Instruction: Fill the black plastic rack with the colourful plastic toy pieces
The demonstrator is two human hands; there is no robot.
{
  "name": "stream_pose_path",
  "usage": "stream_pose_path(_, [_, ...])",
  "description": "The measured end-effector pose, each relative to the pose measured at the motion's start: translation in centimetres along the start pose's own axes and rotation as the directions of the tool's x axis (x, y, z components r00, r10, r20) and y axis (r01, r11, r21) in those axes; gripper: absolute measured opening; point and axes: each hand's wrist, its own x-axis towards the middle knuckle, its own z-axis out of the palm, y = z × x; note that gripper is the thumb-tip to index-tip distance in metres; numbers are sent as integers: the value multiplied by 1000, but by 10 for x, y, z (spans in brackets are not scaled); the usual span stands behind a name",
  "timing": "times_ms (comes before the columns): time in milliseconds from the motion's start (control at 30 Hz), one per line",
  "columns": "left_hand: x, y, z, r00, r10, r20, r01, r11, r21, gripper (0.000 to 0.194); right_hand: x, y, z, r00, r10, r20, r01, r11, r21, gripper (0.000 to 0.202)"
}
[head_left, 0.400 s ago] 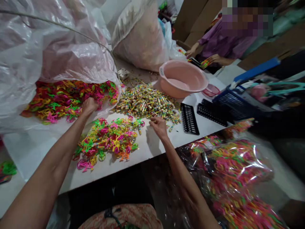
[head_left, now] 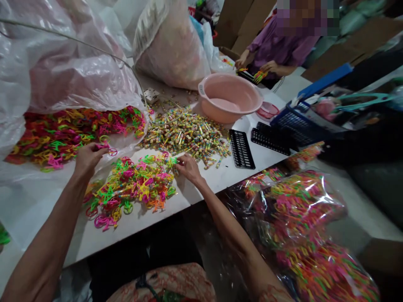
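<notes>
My left hand (head_left: 88, 159) pinches a pink plastic piece (head_left: 110, 149) at the mouth of a clear bag (head_left: 75, 79), where many bright plastic pieces (head_left: 66, 132) spill out. My right hand (head_left: 188, 167) has its fingers closed at the right edge of a heap of coloured plastic pieces (head_left: 138, 182), touching a green piece (head_left: 173, 160). Behind that heap lies a pile of small patterned tubes (head_left: 185, 134). Whether my right fingertips grip the green piece or only press on it is hard to see.
A pink basin (head_left: 229, 98) stands behind the tubes, with black slotted trays (head_left: 242, 149) to its front right. Further right is a blue basket (head_left: 296, 123). Filled bags (head_left: 308, 205) lie below the table edge. Across, a person in purple (head_left: 283, 46) handles pieces.
My left hand has come out of the bag's pile toward me with a pink piece. My right hand has moved left to the heap's edge. The view has shifted slightly.
</notes>
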Motion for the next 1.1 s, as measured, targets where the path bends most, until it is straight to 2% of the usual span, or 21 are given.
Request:
stream_pose_path(33, [-14, 2, -3, 1000, -27, -16, 25, 995, -95, 7, -9, -1, 2, 1000, 15, 1, -15, 1000, 1, 10])
stream_pose_path(100, [-43, 7, -7, 992, -129, -3, 117, 908, -403, 9, -26, 0, 4, 1000, 28, 14, -29, 999, 32, 11])
stream_pose_path(200, [-86, 12, -10, 960, -253, 120, 272, 747, -607, 15, -41, 7, -5, 1000, 7, 26, -10, 995, 100, 18])
stream_pose_path(300, [-118, 12, -10, 917, -336, 215, 393, 675, -625, 19, -38, 20, -29, 994, 100, -38, -101, 995, -26, 24])
stream_pose_path(400, [-139, 11, -6, 894, -352, 279, 448, 665, -597, 20, -27, 33, -52, 959, 260, -114, -281, 922, -265, 25])
stream_pose_path(500, [-159, 14, 5, 901, -255, 350, 423, 693, -584, 20, -19, 40, -60, 924, 362, -127, -382, 844, -376, 25])
stream_pose_path(567, [-175, 18, 16, 885, -177, 431, 420, 703, -574, 22, -15, 41, -57, 914, 383, -132, -404, 837, -369, 26])
stream_pose_path(667, [-199, 23, 39, 803, -112, 585, 491, 681, -544, 29, -9, 41, -53, 906, 382, -181, -418, 873, -249, 26])
stream_pose_path(733, [-209, 23, 54, 736, -101, 670, 555, 657, -511, 35, -7, 38, -53, 892, 390, -227, -409, 912, -38, 24])
stream_pose_path(767, [-212, 22, 60, 718, -105, 688, 580, 638, -507, 37, -8, 36, -54, 886, 400, -235, -390, 917, 87, 23])
stream_pose_path(800, [-212, 20, 65, 714, -114, 691, 596, 617, -514, 40, -11, 32, -53, 883, 409, -229, -369, 908, 199, 21])
stream_pose_path(867, [-210, 17, 70, 737, -141, 661, 604, 576, -551, 43, -23, 21, -51, 893, 418, -166, -343, 872, 349, 16])
stream_pose_path(933, [-205, 15, 71, 771, -157, 617, 588, 550, -594, 44, -44, 4, -46, 916, 401, -11, -343, 796, 498, 11])
stream_pose_path(1000, [-200, 15, 69, 794, -159, 587, 569, 536, -624, 43, -66, -19, -39, 927, 314, 207, -353, 537, 766, 16])
stream_pose_path(1033, [-199, 16, 68, 800, -156, 579, 562, 533, -633, 42, -75, -30, -36, 925, 263, 274, -363, 398, 842, 19])
stream_pose_path(1100, [-197, 18, 66, 806, -147, 574, 552, 536, -638, 40, -88, -51, -31, 923, 212, 322, -366, 219, 904, 24])
